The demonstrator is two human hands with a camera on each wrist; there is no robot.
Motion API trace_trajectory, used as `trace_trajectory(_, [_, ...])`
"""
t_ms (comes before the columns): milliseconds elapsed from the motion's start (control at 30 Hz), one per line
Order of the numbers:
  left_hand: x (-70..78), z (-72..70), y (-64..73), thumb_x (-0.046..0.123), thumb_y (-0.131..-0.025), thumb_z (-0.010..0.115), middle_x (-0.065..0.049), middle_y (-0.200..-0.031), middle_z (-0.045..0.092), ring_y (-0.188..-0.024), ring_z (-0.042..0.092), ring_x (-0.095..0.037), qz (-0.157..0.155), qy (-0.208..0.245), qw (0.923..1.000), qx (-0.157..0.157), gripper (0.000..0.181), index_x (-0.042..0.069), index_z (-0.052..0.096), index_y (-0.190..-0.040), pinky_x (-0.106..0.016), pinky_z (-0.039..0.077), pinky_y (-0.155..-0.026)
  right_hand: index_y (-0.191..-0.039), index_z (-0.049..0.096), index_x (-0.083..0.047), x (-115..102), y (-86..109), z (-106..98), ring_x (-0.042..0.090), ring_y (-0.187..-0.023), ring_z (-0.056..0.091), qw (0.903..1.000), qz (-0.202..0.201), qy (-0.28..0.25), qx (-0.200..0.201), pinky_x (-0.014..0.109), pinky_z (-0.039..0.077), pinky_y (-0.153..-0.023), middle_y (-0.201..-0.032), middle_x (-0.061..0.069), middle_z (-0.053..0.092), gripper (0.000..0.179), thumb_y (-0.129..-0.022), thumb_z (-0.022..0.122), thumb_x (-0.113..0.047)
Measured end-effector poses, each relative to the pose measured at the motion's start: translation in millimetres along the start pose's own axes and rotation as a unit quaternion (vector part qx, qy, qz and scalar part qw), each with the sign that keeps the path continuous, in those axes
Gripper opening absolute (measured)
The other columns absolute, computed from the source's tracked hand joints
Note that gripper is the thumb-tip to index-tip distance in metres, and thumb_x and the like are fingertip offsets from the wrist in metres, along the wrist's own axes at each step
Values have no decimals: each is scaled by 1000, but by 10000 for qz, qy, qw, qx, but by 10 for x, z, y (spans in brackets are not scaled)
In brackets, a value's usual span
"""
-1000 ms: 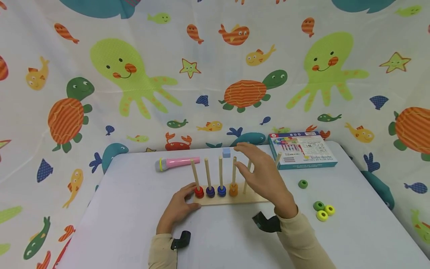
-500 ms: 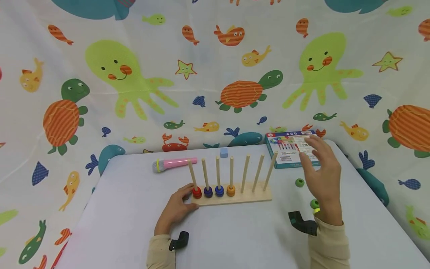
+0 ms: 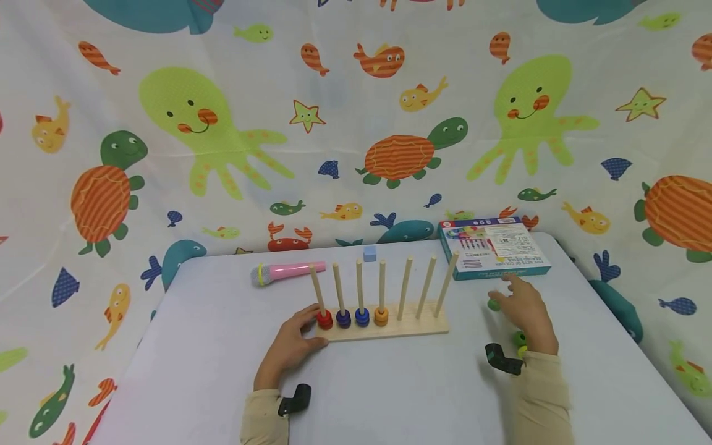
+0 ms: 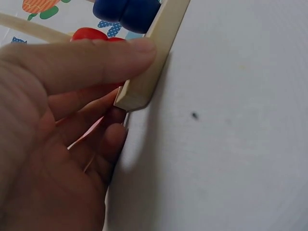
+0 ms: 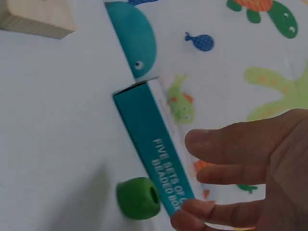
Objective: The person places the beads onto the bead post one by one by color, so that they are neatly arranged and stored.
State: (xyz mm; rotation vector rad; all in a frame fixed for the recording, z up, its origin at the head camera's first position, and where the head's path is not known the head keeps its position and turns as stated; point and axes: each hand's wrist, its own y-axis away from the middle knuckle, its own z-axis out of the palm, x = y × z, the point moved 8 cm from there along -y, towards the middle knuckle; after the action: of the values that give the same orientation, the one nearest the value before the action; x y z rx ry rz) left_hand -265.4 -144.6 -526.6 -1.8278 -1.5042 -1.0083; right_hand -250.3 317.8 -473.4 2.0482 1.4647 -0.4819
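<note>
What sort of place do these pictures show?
Probably a children's play or learning corner, judging by the sea-animal cloth, and the bead rack and pink microphone on the white table.

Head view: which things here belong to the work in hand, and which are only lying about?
Likely the job:
pegboard, gripped by the left hand
threaded beads
loose beads, near the right hand

Likely just lying about:
microphone
blue cube
box
</note>
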Motion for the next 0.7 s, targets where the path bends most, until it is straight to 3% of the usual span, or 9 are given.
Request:
trace_trajectory(133, [-9,2,1,3,-81,83,-9,-154,49,-134,52,-37,-21,33,10000,-14,65,4,60,-142,-52,44,-111,-137,45,13,83,-127,153,50,-114,53,9998,59,45,-207,62,50,-92,-134,40,49,52,-100,61,-20])
trace_trajectory(367, [2,5,-3,2,-81,83,-9,-154,50,-134,52,-36,16,62,10000,-2,65,4,60,-142,-52,44,-112,-116,56,12,103,-170,197,39,-92,54,9997,73,218,99,50,50,-76,-107,29,60,32,-94,60,-9])
trace_trajectory(600, [5,6,-1,2,-81,83,-9,-154,49,-134,52,-36,35,26,10000,-7,65,4,60,-142,-51,44,-111,-119,55,12,45,-145,174,41,-96,56,9995,41,-36,319,50,50,-76,-115,33,59,32,-98,57,-12])
trace_trajectory(700, [3,1,1,1,-81,83,-9,-154,49,-135,52,-36,28,4,10000,5,65,3,60,-142,-52,44,-111,-129,53,12,-98,-79,95,44,-106,56,9961,-208,-444,732,52,52,-83,-125,34,57,37,-102,55,-14])
